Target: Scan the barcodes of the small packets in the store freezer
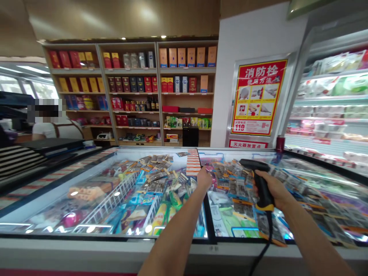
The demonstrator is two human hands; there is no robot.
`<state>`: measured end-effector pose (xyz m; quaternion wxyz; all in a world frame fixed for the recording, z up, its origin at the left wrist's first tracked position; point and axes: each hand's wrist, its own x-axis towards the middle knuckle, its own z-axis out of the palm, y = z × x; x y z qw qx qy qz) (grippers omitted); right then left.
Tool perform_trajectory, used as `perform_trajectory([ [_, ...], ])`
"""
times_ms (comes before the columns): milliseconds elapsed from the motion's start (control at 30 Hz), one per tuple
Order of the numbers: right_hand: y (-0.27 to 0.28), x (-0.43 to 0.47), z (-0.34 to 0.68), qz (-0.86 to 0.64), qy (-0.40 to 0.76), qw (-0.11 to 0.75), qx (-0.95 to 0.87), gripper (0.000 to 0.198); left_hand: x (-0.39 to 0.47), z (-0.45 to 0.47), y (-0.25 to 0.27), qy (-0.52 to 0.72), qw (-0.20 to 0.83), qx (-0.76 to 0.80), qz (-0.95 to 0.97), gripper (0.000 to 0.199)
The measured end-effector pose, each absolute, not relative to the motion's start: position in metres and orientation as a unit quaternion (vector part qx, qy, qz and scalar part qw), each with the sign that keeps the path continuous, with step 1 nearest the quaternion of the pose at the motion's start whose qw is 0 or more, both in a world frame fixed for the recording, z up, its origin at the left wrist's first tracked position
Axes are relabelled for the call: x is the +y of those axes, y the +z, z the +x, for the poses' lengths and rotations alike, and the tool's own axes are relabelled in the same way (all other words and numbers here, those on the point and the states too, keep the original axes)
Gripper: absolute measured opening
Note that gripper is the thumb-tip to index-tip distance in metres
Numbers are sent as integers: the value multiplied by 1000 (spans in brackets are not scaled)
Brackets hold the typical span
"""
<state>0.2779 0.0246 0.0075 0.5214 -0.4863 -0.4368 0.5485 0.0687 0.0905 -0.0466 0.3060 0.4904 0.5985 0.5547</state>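
Note:
My right hand [277, 188] is wrapped round the grip of a black and yellow barcode scanner [263, 191]. The scanner's head points left, and its black cord [269, 228] hangs toward me. Farther forward, my left hand [204, 178] reaches over the dividing bar of the chest freezer [211, 218], beside small packets [225, 172] with orange and blue edges. Its fingers are mostly hidden behind the hand, so I cannot see whether they grip a packet. One packet [268, 226] lies below the scanner. More packets [158, 172] are spread left of my left hand.
A strip of orange and white price labels [193, 161] runs behind my left hand. Wire baskets [115, 199] show through the freezer's glass. Shelves of boxed goods [129, 84] stand behind. A person [57, 128] is at the far left, a refrigerated display [333, 103] at right.

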Motion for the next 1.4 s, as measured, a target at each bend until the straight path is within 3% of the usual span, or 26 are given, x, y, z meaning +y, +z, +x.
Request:
perform_trajectory([
  [200,2,27,203,-474,587,448,-480,28,60,-61,-40,504,119,715,469,34],
  [333,2,24,171,-451,589,428,-516,28,42,-128,-40,457,80,773,434,27],
  [467,1,24,156,-436,597,422,-525,27,39,-161,-48,410,119,806,410,10],
  [700,1,19,146,-425,596,412,-542,24,54,-169,-52,404,179,810,387,13],
  [1000,1,18,149,-421,604,410,-538,25,42,-172,-41,510,233,768,309,32],
  [1400,8,-3,147,-401,686,376,-477,20,55,-93,-39,658,400,572,282,30],
])
